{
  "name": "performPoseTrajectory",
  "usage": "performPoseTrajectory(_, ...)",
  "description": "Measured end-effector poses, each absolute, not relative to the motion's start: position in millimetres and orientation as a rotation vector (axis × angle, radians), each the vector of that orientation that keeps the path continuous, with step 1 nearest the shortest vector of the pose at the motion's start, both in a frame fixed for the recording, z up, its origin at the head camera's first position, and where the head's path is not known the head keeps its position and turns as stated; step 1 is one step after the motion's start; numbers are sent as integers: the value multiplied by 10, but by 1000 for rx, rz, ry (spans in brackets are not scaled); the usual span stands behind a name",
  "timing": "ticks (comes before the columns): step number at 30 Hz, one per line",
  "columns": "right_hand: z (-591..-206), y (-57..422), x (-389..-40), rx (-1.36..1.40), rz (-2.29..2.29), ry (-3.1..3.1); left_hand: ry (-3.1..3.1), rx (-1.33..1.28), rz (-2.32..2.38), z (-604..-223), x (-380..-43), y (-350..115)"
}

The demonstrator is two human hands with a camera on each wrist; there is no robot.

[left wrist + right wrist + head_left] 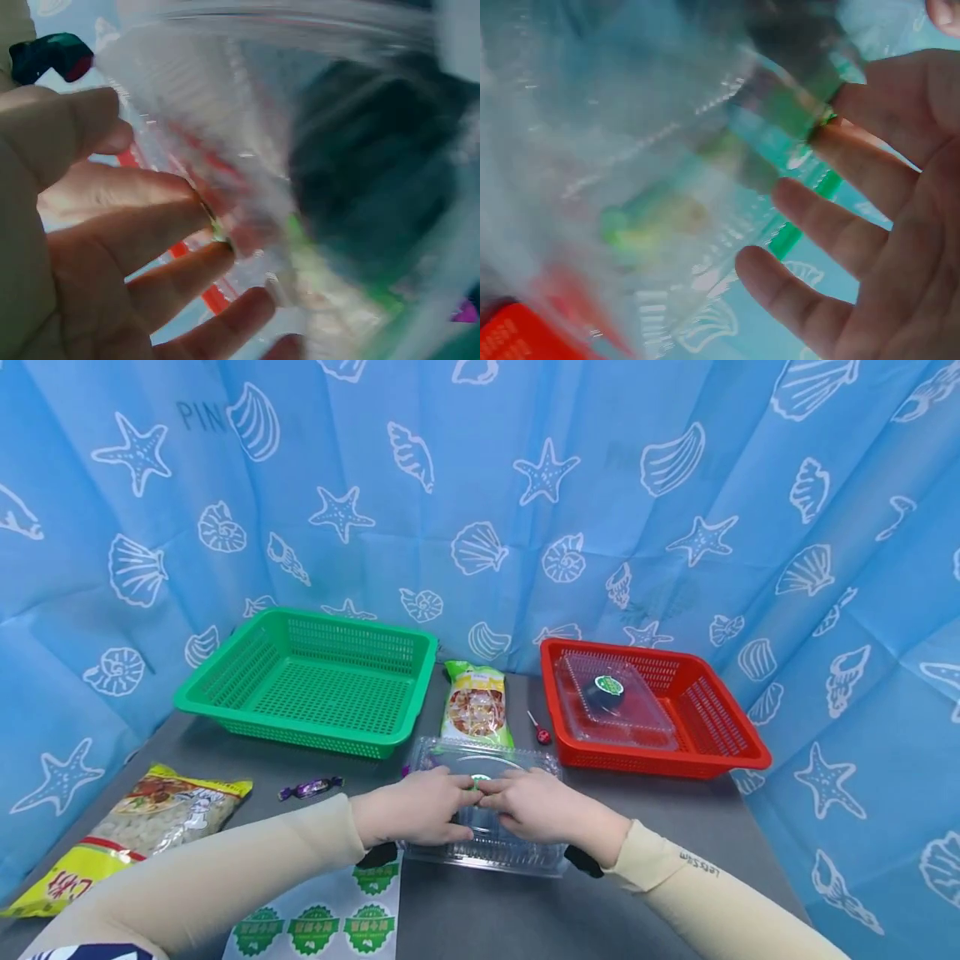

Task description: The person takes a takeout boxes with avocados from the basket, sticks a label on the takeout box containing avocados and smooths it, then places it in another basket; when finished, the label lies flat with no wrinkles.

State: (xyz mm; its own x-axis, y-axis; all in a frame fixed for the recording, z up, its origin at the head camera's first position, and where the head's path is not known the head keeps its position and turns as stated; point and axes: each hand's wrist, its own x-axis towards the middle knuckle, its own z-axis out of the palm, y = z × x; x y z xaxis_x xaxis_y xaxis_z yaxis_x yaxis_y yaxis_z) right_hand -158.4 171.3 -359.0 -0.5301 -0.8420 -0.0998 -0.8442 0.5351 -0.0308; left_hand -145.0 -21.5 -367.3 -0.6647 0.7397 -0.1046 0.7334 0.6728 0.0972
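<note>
A clear plastic clamshell box (498, 858) lies closed at the middle of the table. Both hands are on its lid, fingertips meeting at a small round green sticker (481, 779). My left hand (412, 808) comes in from the left with its fingers stretched over the lid. From the other side my right hand (551, 808) touches the sticker's right edge with its fingertips. In the left wrist view, spread fingers (180, 225) lie against the see-through plastic. The right wrist view shows likewise extended fingers (832, 225) on the plastic. The palms partly hide the lid.
A green basket (300, 735) stands back left; a red basket (645, 762) back right holds another stickered clear box (645, 718). Around lie a snack bag (477, 703), a lollipop (542, 735), a purple-wrapped candy (311, 788), a yellow bag (150, 814) and a sticker sheet (330, 906).
</note>
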Motion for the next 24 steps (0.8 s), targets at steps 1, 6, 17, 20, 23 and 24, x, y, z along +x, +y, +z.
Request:
performPoseTrajectory(1, -3602, 1738, -1567, -1455, 38, 2667, 2747, 1215, 30, -3690, -1428, -241)
performPoseTrajectory(6, -3695, 1859, -1534, -1393, 24, 2739, 2814, 1246, 16, -3759, -1348, -350)
performPoseTrajectory(17, -3817, 2188, -1442, -1180, -363, 2965, 2900, 1073, 727, -3799, -1125, -648)
performPoseTrajectory(20, -3852, 2269, -1390, -1087, -374, 2943, 2921, 1054, 873, -3840, -1030, -742)
performPoseTrajectory(23, -3876, 2311, -1333, -1065, -353, 2962, 2931, 1145, 899, -3880, -975, -789)
performPoseTrajectory(24, -3881, 2319, -1310, -1046, -344, 2979, 2932, 1181, 872, -3886, -968, -791)
